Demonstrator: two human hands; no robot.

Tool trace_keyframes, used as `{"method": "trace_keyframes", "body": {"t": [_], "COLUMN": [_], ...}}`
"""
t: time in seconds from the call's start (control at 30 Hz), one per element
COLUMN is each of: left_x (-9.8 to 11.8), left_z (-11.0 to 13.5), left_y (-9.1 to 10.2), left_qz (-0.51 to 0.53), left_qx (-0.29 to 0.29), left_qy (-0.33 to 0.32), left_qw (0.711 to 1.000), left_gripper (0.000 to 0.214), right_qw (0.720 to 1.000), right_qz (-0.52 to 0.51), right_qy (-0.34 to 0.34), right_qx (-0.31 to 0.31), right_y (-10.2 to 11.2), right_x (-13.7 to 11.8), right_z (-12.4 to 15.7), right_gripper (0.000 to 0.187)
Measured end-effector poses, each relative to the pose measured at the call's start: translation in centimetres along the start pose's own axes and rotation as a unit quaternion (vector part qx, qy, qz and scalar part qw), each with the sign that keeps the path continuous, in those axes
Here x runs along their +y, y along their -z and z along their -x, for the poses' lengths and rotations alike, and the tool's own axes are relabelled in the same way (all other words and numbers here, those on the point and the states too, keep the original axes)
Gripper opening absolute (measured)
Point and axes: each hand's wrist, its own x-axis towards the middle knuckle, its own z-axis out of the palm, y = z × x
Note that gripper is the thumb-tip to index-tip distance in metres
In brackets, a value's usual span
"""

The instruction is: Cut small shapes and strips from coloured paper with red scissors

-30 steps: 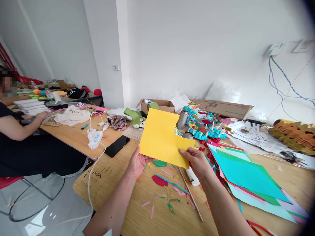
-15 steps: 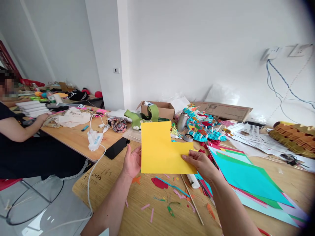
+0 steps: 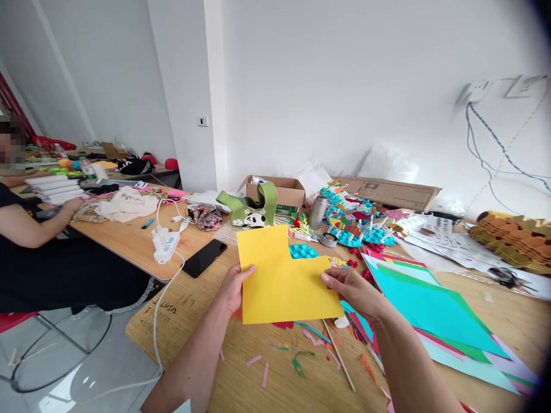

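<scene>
A yellow sheet of paper (image 3: 284, 287), with a rectangular piece cut from its upper right corner, is held up above the table between both hands. My left hand (image 3: 235, 289) pinches its left edge, thumb on the front face and fingers behind. My right hand (image 3: 350, 289) grips the right edge near the top, thumb in front. Below the paper lie pink paper strips (image 3: 266, 374), a thin wooden stick (image 3: 340, 358) and green paper scraps (image 3: 298, 367). The sheet hides part of the tabletop and a red scrap.
Stacked coloured paper (image 3: 447, 310) lies to the right. A black phone (image 3: 205, 258), a white power strip (image 3: 166, 245) and its cable are on the left. Behind stand a green panda bag (image 3: 249, 212), a steel flask (image 3: 318, 212) and turquoise paper crafts (image 3: 359, 221). Another person's arm (image 3: 43, 221) rests far left.
The yellow sheet has come lower and tilted slightly, uncovering the panda on the bag. My left hand, open beside the sheet before, now grips its left edge.
</scene>
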Motion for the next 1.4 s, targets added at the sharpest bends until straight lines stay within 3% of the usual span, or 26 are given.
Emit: {"method": "trace_keyframes", "body": {"t": [0.13,0.3,0.47,0.7,0.87,0.93,1.03,1.17,1.3,1.4], "left_x": [0.3,0.4,0.7,1.7,0.4,0.0,0.1,0.9,1.3,1.1], "left_z": [0.4,0.7,0.8,0.5,0.8,0.7,0.4,0.1,0.3,0.6], "left_y": [-0.1,-0.2,0.0,0.1,-0.9,-1.0,-0.7,-0.1,0.5,0.9], "left_qz": [-0.011,-0.029,-0.017,0.182,0.171,0.164,0.171,0.173,0.197,0.188], "left_qx": [-0.006,-0.012,-0.018,-0.077,-0.148,-0.136,-0.054,0.025,0.023,-0.006], "left_qy": [0.016,0.037,0.062,0.041,0.019,0.013,0.011,0.024,0.039,0.055], "left_qw": [1.0,0.999,0.998,0.979,0.974,0.977,0.984,0.984,0.979,0.981], "left_gripper": [0.029,0.032,0.036,0.074,0.072,0.061,0.044,0.042,0.035,0.031], "right_qw": [0.999,0.998,0.993,0.993,0.977,0.98,0.991,0.993,0.974,0.965], "right_qz": [-0.022,0.046,0.076,-0.075,-0.164,-0.159,-0.117,-0.115,-0.192,-0.212], "right_qy": [-0.003,-0.045,-0.073,-0.013,0.026,0.024,0.004,-0.035,-0.121,-0.152], "right_qx": [0.022,-0.028,-0.051,0.088,0.134,0.12,0.057,-0.014,-0.009,-0.038], "right_y": [0.9,0.6,0.2,-0.2,-3.0,-4.3,-5.6,-5.4,-4.1,-3.6], "right_x": [-0.4,-1.5,-1.3,-0.9,-0.5,-0.3,0.0,0.0,0.0,0.0], "right_z": [0.8,1.5,1.3,0.5,-0.8,-1.1,-1.2,-0.9,-1.2,-1.5], "right_gripper": [0.036,0.055,0.052,0.034,0.033,0.035,0.035,0.037,0.066,0.077]}}
